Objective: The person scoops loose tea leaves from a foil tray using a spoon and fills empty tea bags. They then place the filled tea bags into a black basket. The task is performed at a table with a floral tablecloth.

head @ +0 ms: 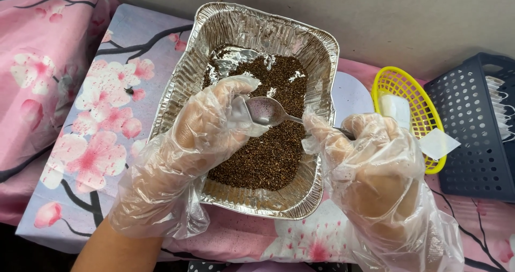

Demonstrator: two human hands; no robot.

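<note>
Both my hands wear loose clear plastic gloves. My right hand [370,170] grips the handle of a metal spoon [266,110], whose empty bowl hovers over a foil tray [322,52] partly filled with dark brown loose granules [273,148]. My left hand [198,132] is curled over the tray, its fingertips pinching something small and white right at the spoon's bowl. What exactly it holds is hidden by the crumpled glove.
A yellow plastic basket [418,98] with small white sachets sits right of the tray. A dark blue perforated crate [472,116] holds more white sachets at far right. A white round object [351,98] lies behind the tray. A pink floral cloth [102,106] covers the table.
</note>
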